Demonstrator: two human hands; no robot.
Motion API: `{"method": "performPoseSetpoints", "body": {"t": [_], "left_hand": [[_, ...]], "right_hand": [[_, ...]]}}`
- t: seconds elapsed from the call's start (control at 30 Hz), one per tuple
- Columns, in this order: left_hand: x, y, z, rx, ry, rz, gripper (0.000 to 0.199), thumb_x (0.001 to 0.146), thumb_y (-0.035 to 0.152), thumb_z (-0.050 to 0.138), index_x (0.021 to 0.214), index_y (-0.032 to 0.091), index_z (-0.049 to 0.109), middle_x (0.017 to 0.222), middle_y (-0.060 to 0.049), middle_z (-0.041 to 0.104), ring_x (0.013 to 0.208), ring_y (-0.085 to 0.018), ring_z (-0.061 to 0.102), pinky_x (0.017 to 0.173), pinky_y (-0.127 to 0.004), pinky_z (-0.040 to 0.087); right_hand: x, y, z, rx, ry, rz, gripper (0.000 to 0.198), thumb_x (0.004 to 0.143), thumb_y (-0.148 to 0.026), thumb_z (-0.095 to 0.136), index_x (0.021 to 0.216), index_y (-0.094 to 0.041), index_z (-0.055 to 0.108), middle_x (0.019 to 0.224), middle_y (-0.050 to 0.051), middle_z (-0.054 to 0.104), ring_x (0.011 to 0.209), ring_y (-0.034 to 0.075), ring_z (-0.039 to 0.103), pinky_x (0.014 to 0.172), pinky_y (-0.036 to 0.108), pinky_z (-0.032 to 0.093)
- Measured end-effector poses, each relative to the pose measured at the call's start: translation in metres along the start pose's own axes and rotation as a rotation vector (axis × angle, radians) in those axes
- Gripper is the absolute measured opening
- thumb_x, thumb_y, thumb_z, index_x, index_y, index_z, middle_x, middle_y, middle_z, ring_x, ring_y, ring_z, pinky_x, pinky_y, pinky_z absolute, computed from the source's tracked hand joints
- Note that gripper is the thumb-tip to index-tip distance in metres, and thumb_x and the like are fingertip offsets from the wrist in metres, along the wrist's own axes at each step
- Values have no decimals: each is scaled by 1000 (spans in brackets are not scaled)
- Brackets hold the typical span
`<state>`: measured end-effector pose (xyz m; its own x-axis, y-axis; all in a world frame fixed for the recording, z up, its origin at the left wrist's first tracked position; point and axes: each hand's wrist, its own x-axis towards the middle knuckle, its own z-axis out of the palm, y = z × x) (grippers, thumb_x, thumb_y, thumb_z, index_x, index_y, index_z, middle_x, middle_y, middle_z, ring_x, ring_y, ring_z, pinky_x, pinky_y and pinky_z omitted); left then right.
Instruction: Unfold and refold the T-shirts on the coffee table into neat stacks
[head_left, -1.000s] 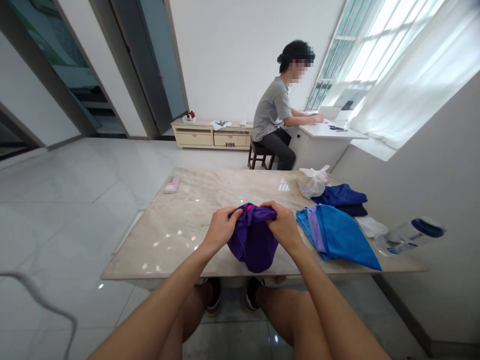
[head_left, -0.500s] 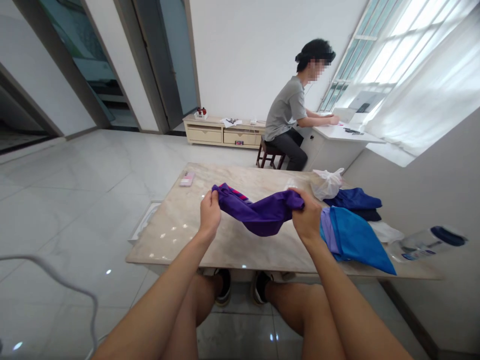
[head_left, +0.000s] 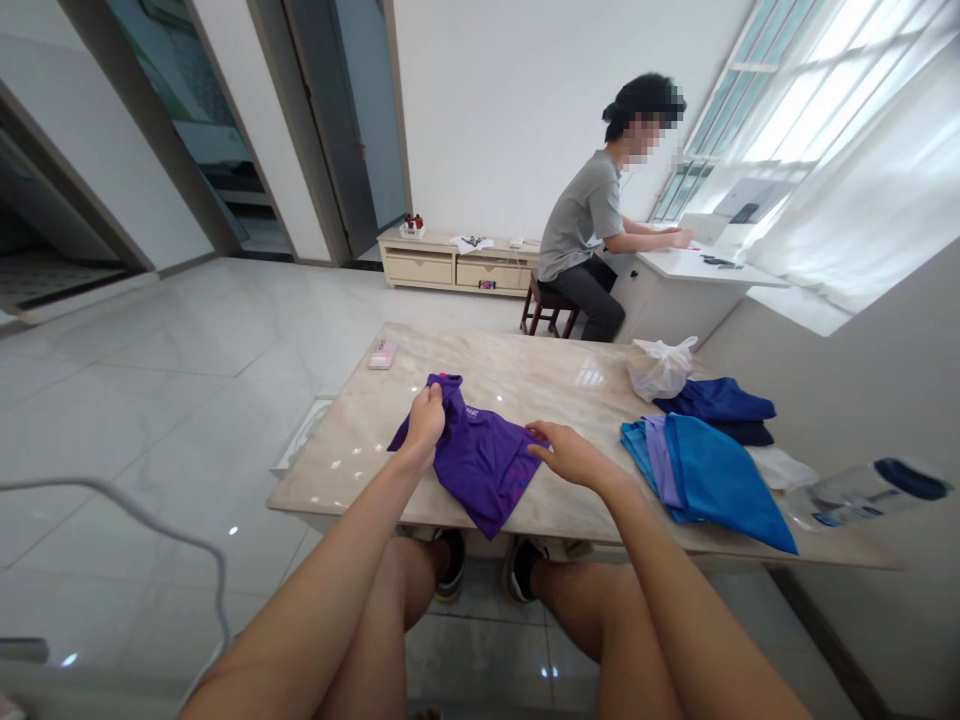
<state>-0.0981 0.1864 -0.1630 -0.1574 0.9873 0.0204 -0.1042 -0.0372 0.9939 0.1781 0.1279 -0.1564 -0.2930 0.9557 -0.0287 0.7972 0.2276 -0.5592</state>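
Note:
A purple garment (head_left: 484, 455) with a small pale print and faint pink marks hangs and lies over the near middle of the marble-look table (head_left: 330, 440); one corner reaches the front edge. My left hand (head_left: 427, 425) pinches its upper left part, raised a little above the table. My right hand (head_left: 566, 450) is open at the garment's right edge, thumb and fingers apart; whether the fingertips touch the cloth I cannot tell. Right of that hand are folded blue and lilac cloths (head_left: 694, 465).
Dark blue cloth (head_left: 716, 400) and a white plastic bag (head_left: 664, 368) lie at the table's right, near a clear bottle (head_left: 862, 495). A small pink box (head_left: 383, 354) stands at the far left corner. Beyond, a person (head_left: 581, 215) sits at a white desk (head_left: 686, 262).
The purple garment, earlier stretched between both hands, has come down and spread toward the front edge. My right hand has let go of it and opened; my left still grips it.

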Motion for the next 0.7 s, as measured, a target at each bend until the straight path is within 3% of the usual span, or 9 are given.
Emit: {"method": "performPoseSetpoints", "body": {"t": [0.1, 0.17, 0.2, 0.23, 0.3, 0.4, 0.57, 0.7], "left_hand": [[-18, 23, 21, -188, -204, -99, 45, 90, 62, 77, 96, 18, 74, 85, -6, 77, 87, -25, 73, 82, -36, 60], [-30, 38, 32, -291, -312, -129, 43, 87, 58, 82, 100, 17, 77, 91, -7, 80, 95, -28, 76, 87, -39, 62], [-35, 44, 36, -318, -323, -134, 41, 86, 56, 83, 100, 17, 78, 93, -8, 81, 98, -29, 77, 89, -40, 63], [-38, 49, 39, -335, -318, -138, 40, 86, 54, 84, 98, 17, 78, 93, -8, 81, 100, -30, 77, 91, -41, 63], [-39, 54, 41, -350, -282, -141, 39, 85, 53, 85, 96, 16, 78, 93, -8, 82, 102, -31, 77, 93, -43, 64], [-32, 52, 39, -339, -203, -114, 39, 86, 53, 85, 99, 16, 79, 98, -6, 83, 105, -29, 77, 97, -42, 64], [-11, 43, 19, -327, -43, 21, 36, 94, 54, 79, 107, 21, 80, 109, -5, 83, 110, -26, 75, 102, -38, 61], [-4, 31, 4, -60, 18, 111, 32, 98, 50, 72, 95, 19, 79, 92, -4, 79, 98, -22, 71, 92, -30, 56]], "right_hand": [[10, -5, -1, 9, 273, -29, 72, 95, -37, 76, 160, -16, 54, 159, 21, 60, 148, 33, 57, 124, 54, 45], [11, -7, -2, 26, 386, -63, 94, 85, -40, 86, 167, -17, 45, 165, 21, 53, 151, 36, 52, 125, 57, 43], [11, -7, -3, 26, 397, -75, 96, 82, -40, 88, 166, -18, 46, 163, 20, 56, 148, 37, 55, 123, 57, 43], [10, -8, -5, 18, 376, -77, 88, 82, -38, 88, 161, -19, 53, 155, 18, 63, 142, 37, 60, 120, 56, 45], [6, -9, -10, -11, 275, -44, 53, 88, -34, 81, 139, -22, 72, 130, 12, 78, 124, 35, 70, 113, 50, 48], [-1, -8, -18, -6, 188, 13, 16, 92, -28, 73, 105, -22, 81, 105, 9, 83, 105, 30, 75, 98, 38, 52], [-6, -2, -28, 72, 460, 44, 22, 92, -41, 74, 90, -20, 72, 93, 7, 77, 88, 24, 68, 83, 32, 49], [-6, -2, -31, 139, 580, 43, 19, 90, -40, 70, 92, -21, 66, 87, 5, 73, 83, 23, 64, 79, 31, 46]]}}
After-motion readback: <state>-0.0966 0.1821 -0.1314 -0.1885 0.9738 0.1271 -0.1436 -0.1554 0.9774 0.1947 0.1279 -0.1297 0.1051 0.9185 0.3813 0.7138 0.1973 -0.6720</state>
